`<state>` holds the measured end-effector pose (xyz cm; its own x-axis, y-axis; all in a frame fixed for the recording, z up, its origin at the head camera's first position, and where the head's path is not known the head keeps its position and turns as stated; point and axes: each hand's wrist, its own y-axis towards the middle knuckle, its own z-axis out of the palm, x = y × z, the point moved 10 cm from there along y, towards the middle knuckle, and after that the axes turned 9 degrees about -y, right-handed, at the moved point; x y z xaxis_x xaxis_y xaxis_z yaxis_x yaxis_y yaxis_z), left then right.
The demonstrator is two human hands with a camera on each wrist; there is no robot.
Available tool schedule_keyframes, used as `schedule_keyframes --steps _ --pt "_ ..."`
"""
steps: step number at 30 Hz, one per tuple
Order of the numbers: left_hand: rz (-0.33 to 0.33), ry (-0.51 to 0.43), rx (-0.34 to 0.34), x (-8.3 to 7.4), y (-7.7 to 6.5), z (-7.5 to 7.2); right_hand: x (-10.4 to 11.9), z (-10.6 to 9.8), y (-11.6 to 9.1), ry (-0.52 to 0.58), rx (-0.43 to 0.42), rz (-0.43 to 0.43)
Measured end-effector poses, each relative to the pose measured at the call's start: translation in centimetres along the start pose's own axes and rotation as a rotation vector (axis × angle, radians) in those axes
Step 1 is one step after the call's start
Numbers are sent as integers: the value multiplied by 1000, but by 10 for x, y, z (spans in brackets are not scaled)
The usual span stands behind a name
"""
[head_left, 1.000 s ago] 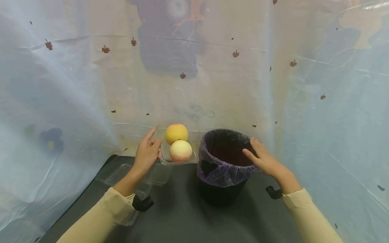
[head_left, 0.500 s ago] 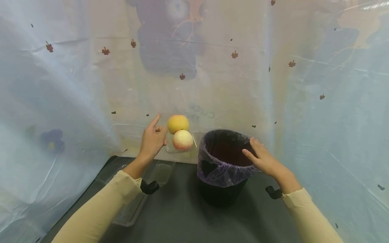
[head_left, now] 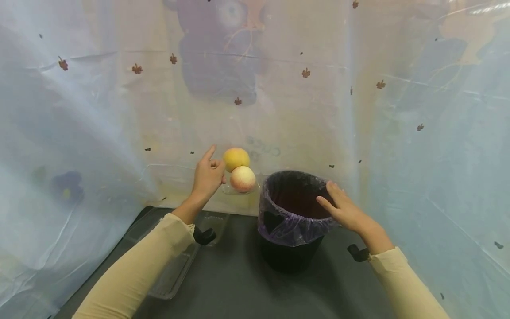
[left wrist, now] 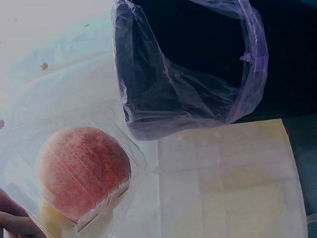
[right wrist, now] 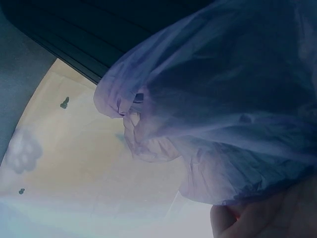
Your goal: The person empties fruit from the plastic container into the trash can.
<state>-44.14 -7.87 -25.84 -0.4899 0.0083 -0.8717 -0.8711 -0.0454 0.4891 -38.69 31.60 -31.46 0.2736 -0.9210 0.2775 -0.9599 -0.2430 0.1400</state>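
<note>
My left hand (head_left: pixel 208 178) pinches the side of a clear plastic tray (head_left: pixel 227 189) with its thumb and curled fingers, index finger pointing up. The tray is held in the air left of the bin, and two peaches lie in it: a yellow one (head_left: pixel 237 159) behind and a pale, red-blushed one (head_left: pixel 242 179) in front. In the left wrist view the red side of a peach (left wrist: pixel 85 171) shows through the plastic. My right hand (head_left: pixel 345 208) rests at the right rim of a black bin (head_left: pixel 291 254), thumb and index finger straight; its other fingers are mostly hidden.
A purple translucent liner (head_left: pixel 296 230) is folded over the bin's rim. More clear plastic containers (head_left: pixel 169 279) lie on the dark table (head_left: pixel 231 283) under and beside my left forearm. A patterned plastic sheet (head_left: pixel 295 124) hangs at the back and sides.
My left hand has lifted the tray with the peaches upward and slightly to the right, and the tray now shows flatter from the head view. My right hand has stayed at the bin.
</note>
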Motion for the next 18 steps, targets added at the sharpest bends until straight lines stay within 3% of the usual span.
schedule_keyframes --steps 6,18 --pt "24 48 14 -9 1 12 -1 1 1 -13 -5 -12" --pt "140 123 40 -29 9 35 -1 1 1 -1 -15 -16"
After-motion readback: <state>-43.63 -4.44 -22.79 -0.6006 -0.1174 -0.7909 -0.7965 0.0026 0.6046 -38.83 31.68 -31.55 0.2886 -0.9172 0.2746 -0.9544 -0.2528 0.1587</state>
